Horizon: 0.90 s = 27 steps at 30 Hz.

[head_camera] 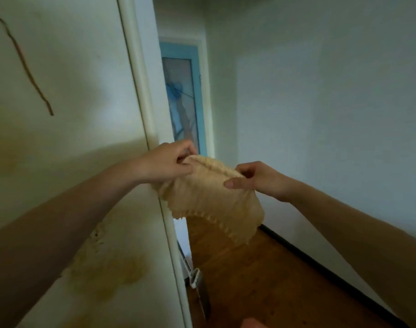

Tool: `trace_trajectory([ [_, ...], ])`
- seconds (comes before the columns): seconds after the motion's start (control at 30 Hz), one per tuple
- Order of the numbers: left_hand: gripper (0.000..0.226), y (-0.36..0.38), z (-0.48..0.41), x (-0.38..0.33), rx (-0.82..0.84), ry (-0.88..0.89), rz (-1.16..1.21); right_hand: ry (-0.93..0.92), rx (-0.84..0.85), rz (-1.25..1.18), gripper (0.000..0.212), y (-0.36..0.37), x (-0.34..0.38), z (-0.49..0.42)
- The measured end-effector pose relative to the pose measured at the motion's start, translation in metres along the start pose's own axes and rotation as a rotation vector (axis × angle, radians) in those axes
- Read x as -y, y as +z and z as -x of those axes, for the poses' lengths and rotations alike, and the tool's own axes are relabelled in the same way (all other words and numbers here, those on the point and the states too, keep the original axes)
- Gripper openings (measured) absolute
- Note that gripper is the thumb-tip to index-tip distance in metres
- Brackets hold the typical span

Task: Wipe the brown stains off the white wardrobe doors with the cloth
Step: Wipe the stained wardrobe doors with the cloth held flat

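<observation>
Here both hands, left (171,163) and right (256,178), are pinching the cloth (209,200), stains (103,268) lying lower-left on the door (72,91).

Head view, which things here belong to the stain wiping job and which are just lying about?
Job: cloth, pinched by left hand and right hand; wardrobe door; brown stains.
Just there: blue-framed glass door; wooden floor; white wall.
</observation>
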<state>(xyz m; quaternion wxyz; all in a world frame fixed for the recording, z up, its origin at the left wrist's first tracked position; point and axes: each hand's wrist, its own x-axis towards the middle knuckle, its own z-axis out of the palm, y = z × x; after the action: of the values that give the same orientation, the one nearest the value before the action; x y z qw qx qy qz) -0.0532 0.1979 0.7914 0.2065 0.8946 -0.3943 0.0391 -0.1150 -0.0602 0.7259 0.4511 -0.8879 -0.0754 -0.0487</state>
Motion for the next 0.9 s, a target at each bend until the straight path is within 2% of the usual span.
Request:
trace_trajectory([
  [0.07, 0.012, -0.023, 0.039, 0.009, 0.014, -0.085, -0.114, -0.060, 0.048, 0.050, 0.068, 0.011, 0.031, -0.008],
  [0.13, 0.012, -0.047, 0.076, 0.023, 0.052, -0.160, -0.094, -0.118, 0.097, 0.076, 0.072, 0.025, 0.057, -0.015],
  [0.3, 0.025, -0.096, 0.162, 0.059, 0.065, -0.329, -0.051, -0.268, 0.174, 0.109, 0.045, 0.073, 0.113, -0.036],
  [0.43, 0.021, -0.123, 0.202, 0.079, 0.020, -0.489, -0.050, -0.367, 0.245, 0.108, 0.042, 0.098, 0.157, -0.049],
  [0.6, 0.020, -0.173, 0.237, 0.084, -0.178, -0.464, 0.130, -0.436, 0.217, -0.006, 0.017, 0.096, 0.201, -0.072],
  [0.67, 0.016, -0.194, 0.246, 0.086, -0.233, -0.441, 0.200, -0.487, 0.172, 0.037, 0.019, 0.089, 0.218, -0.083],
  [0.73, 0.011, -0.208, 0.244, 0.087, -0.276, -0.444, 0.164, -0.508, 0.105, 0.198, 0.014, 0.086, 0.230, -0.094],
  [0.8, 0.006, -0.210, 0.229, 0.093, -0.346, -0.487, -0.005, -0.496, -0.060, 0.421, 0.009, 0.094, 0.238, -0.104],
  [0.9, 0.013, -0.193, 0.199, 0.101, -0.354, -0.612, -0.294, -0.339, -0.342, 0.600, 0.020, 0.129, 0.244, -0.105],
])
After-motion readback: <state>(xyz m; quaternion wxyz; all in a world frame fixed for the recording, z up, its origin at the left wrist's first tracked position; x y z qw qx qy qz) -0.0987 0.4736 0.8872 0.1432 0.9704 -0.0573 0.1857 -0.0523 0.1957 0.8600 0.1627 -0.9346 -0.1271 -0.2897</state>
